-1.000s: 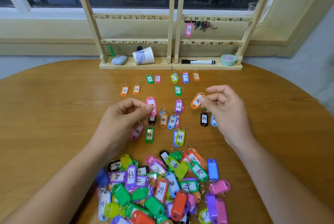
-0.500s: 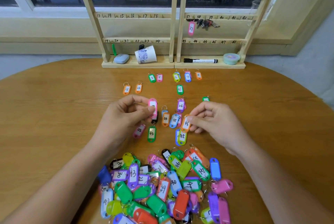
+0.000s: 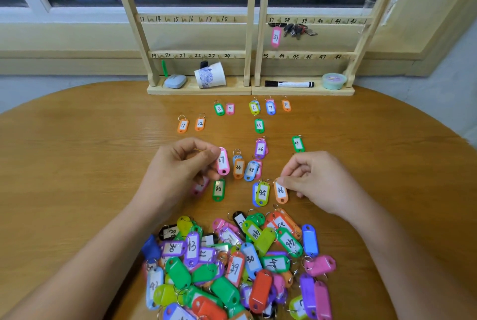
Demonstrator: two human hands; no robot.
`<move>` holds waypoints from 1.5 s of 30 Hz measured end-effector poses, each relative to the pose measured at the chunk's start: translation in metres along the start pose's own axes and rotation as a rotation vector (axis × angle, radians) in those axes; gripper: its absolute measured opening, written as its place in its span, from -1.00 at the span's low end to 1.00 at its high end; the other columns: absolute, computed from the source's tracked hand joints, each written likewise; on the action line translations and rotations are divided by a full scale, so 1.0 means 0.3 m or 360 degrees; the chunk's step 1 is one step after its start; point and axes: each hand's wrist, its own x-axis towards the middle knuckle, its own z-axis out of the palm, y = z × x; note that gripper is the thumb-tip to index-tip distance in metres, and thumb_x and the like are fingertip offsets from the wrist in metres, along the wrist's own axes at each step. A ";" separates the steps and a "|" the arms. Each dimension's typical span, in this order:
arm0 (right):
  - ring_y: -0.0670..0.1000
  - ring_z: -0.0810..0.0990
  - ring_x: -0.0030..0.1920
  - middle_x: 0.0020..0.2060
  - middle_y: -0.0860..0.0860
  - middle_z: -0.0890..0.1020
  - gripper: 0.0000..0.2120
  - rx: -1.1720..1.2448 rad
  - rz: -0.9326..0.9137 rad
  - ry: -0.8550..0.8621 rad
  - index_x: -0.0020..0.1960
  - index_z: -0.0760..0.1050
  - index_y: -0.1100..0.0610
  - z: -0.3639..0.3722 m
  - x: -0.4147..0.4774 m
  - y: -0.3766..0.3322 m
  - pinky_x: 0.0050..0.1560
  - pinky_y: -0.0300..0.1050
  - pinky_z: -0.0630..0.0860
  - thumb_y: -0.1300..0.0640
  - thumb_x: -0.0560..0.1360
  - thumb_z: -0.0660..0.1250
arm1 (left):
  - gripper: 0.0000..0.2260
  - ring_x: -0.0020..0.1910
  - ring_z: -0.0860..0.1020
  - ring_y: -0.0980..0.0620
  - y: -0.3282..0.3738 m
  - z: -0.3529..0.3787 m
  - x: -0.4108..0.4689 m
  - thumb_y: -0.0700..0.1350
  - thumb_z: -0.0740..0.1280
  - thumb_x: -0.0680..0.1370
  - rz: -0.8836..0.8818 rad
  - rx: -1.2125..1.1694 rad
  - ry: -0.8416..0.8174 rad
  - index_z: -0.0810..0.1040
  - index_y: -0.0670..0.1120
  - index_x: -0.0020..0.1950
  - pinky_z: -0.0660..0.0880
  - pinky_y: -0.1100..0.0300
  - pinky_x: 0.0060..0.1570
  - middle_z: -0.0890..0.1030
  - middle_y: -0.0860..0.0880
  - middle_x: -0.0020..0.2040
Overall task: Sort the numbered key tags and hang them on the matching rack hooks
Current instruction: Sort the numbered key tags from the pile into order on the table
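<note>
Pinching one pink tag (image 3: 222, 162), left hand (image 3: 178, 167), one orange tag (image 3: 280, 192), right hand (image 3: 318, 181)

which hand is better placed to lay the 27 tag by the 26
Left hand: it pinches the pink 27 tag, near the 26 tag. The right hand pinches the orange 46 tag.

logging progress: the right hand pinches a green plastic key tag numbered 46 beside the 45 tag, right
Head view: the right hand pinches an orange plastic key tag numbered 46, not a green one; it is beside the yellow-green plastic 45 tag.
</note>
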 end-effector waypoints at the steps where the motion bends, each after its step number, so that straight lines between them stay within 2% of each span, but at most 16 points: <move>1: -0.04 0.64 -0.40 -0.34 -0.02 0.71 -0.82 -0.0023 -0.0016 0.0020 -0.20 0.65 0.02 0.006 0.001 0.001 -0.29 -0.01 0.56 0.07 0.47 0.63 | -0.91 -0.22 0.68 -0.11 0.001 0.000 -0.001 -0.14 0.47 0.64 0.0004 0.0005 0.0002 0.73 -0.13 -0.03 0.50 0.13 -0.30 0.74 -0.19 -0.20; 4: -0.01 0.64 -0.37 -0.35 -0.06 0.70 -0.81 -0.0076 -0.0029 0.0059 -0.21 0.64 0.00 0.012 0.003 0.005 -0.21 0.15 0.65 0.03 0.45 0.65 | -0.92 -0.24 0.65 -0.05 -0.001 -0.005 0.000 -0.15 0.49 0.62 0.0009 0.0018 0.0020 0.76 -0.13 -0.04 0.51 0.08 -0.23 0.73 -0.15 -0.21; 7: -0.02 0.60 -0.39 -0.35 -0.05 0.69 -0.80 -0.0093 -0.0030 0.0089 -0.21 0.63 0.00 0.010 0.003 0.006 -0.21 0.18 0.64 0.01 0.46 0.64 | -0.92 -0.20 0.62 -0.12 -0.001 -0.020 0.006 -0.11 0.51 0.59 -0.0009 0.0018 0.0027 0.77 -0.09 -0.04 0.52 0.01 -0.15 0.73 -0.21 -0.17; 11: 0.03 0.62 -0.35 -0.35 -0.09 0.70 -0.83 -0.0083 -0.0107 0.0250 -0.19 0.63 -0.02 -0.008 -0.006 -0.013 -0.24 0.07 0.58 0.00 0.57 0.51 | -0.93 -0.20 0.63 0.04 0.006 -0.055 0.030 -0.12 0.50 0.61 -0.0009 0.0079 0.0101 0.78 -0.05 -0.04 0.50 0.08 -0.16 0.74 -0.09 -0.18; 13: -0.08 0.56 -0.40 -0.37 -0.12 0.69 -0.85 -0.0027 -0.0135 0.0371 -0.15 0.63 -0.02 -0.019 -0.004 -0.018 -0.30 -0.05 0.49 0.02 0.59 0.48 | -0.94 -0.18 0.64 0.04 0.010 -0.067 0.048 -0.13 0.51 0.60 -0.0020 0.0063 0.0130 0.78 -0.06 -0.04 0.50 0.07 -0.12 0.74 -0.11 -0.16; 15: -0.10 0.54 -0.40 -0.37 -0.07 0.67 -0.86 0.0014 -0.0164 0.0479 -0.12 0.63 -0.03 -0.029 0.000 -0.015 -0.33 -0.17 0.40 0.00 0.61 0.46 | -0.95 -0.18 0.65 0.05 0.018 -0.071 0.068 -0.16 0.51 0.59 -0.0001 0.0074 0.0133 0.77 -0.10 -0.02 0.52 0.12 -0.13 0.75 -0.17 -0.12; 18: 0.02 0.59 -0.35 -0.35 0.03 0.67 -0.86 0.0100 -0.0212 0.0641 -0.10 0.63 -0.03 -0.045 0.005 -0.008 -0.32 -0.12 0.43 -0.01 0.63 0.44 | -0.93 -0.18 0.67 0.07 0.038 -0.056 0.100 -0.17 0.51 0.59 0.0023 0.0139 0.0069 0.76 -0.15 0.02 0.55 0.21 -0.15 0.76 -0.15 -0.11; 21: -0.10 0.63 -0.34 -0.37 -0.02 0.67 -0.88 0.0186 -0.0231 0.0755 -0.09 0.64 -0.02 -0.054 0.005 -0.016 -0.33 -0.29 0.42 0.06 0.64 0.44 | -0.94 -0.25 0.65 0.12 0.057 -0.011 0.133 -0.18 0.51 0.59 0.0031 0.0261 -0.0027 0.76 -0.16 0.02 0.53 0.30 -0.22 0.75 -0.12 -0.17; 23: -0.17 0.65 -0.33 -0.39 -0.02 0.66 -0.87 0.0255 -0.0221 0.0802 -0.10 0.65 -0.02 -0.058 0.005 -0.017 -0.30 -0.31 0.43 0.11 0.64 0.44 | -0.95 -0.27 0.65 0.14 0.067 0.036 0.158 -0.21 0.52 0.58 0.0030 0.0312 -0.0067 0.75 -0.19 0.00 0.51 0.37 -0.28 0.76 -0.12 -0.17; 28: -0.17 0.65 -0.34 -0.40 0.02 0.65 -0.86 0.0309 -0.0202 0.0842 -0.10 0.65 -0.01 -0.058 0.014 -0.006 -0.28 -0.27 0.46 0.14 0.63 0.43 | -0.94 -0.27 0.68 0.15 0.089 0.188 0.225 -0.19 0.54 0.58 0.0001 0.0403 -0.0200 0.75 -0.17 -0.03 0.57 0.35 -0.28 0.75 -0.01 -0.21; 30: -0.08 0.64 -0.35 -0.40 0.02 0.65 -0.85 0.0314 -0.0192 0.0845 -0.12 0.65 -0.02 -0.055 0.022 0.002 -0.30 -0.19 0.49 0.13 0.62 0.44 | -0.94 -0.25 0.69 0.11 0.091 0.247 0.255 -0.16 0.53 0.59 -0.0020 0.0461 -0.0221 0.75 -0.13 -0.05 0.59 0.29 -0.31 0.76 0.02 -0.21; 32: 0.02 0.63 -0.35 -0.41 0.03 0.64 -0.84 0.0320 -0.0179 0.0838 -0.14 0.64 -0.03 -0.050 0.030 0.011 -0.28 -0.09 0.50 0.13 0.62 0.44 | -0.93 -0.21 0.69 0.10 0.092 0.304 0.288 -0.10 0.54 0.59 0.0013 0.0591 -0.0218 0.75 -0.06 -0.08 0.65 0.18 -0.23 0.77 0.05 -0.19; 34: 0.08 0.62 -0.34 -0.41 0.04 0.63 -0.83 0.0334 -0.0165 0.0830 -0.15 0.64 -0.04 -0.045 0.036 0.018 -0.30 -0.04 0.50 0.13 0.61 0.44 | -0.91 -0.18 0.68 0.14 0.095 0.349 0.311 -0.04 0.55 0.58 0.0044 0.0724 -0.0196 0.75 -0.02 -0.09 0.59 0.25 -0.26 0.76 0.07 -0.19; 36: 0.10 0.62 -0.34 -0.40 0.05 0.64 -0.84 0.0334 -0.0161 0.0825 -0.15 0.63 -0.05 -0.043 0.039 0.024 -0.33 -0.05 0.49 0.12 0.61 0.44 | -0.89 -0.17 0.68 0.15 0.096 0.381 0.331 -0.03 0.55 0.58 0.0059 0.0816 -0.0157 0.74 -0.04 -0.09 0.52 0.31 -0.29 0.75 0.06 -0.18; 40: 0.03 0.62 -0.35 -0.38 0.04 0.65 -0.85 0.0298 -0.0157 0.0812 -0.12 0.64 -0.05 -0.048 0.037 0.026 -0.36 -0.15 0.46 0.10 0.62 0.44 | -0.82 -0.16 0.69 0.06 0.087 0.412 0.359 0.02 0.55 0.57 0.0084 0.1048 -0.0151 0.73 -0.07 -0.11 0.58 0.17 -0.21 0.74 0.00 -0.18; 45: 0.04 0.63 -0.34 -0.38 0.03 0.65 -0.85 0.0327 -0.0155 0.0825 -0.13 0.63 -0.05 -0.048 0.039 0.028 -0.35 -0.13 0.48 0.11 0.62 0.44 | -0.82 -0.26 0.68 0.08 0.076 0.423 0.373 0.03 0.54 0.57 0.0160 0.1342 -0.0142 0.74 -0.06 -0.12 0.66 0.12 -0.19 0.73 -0.01 -0.23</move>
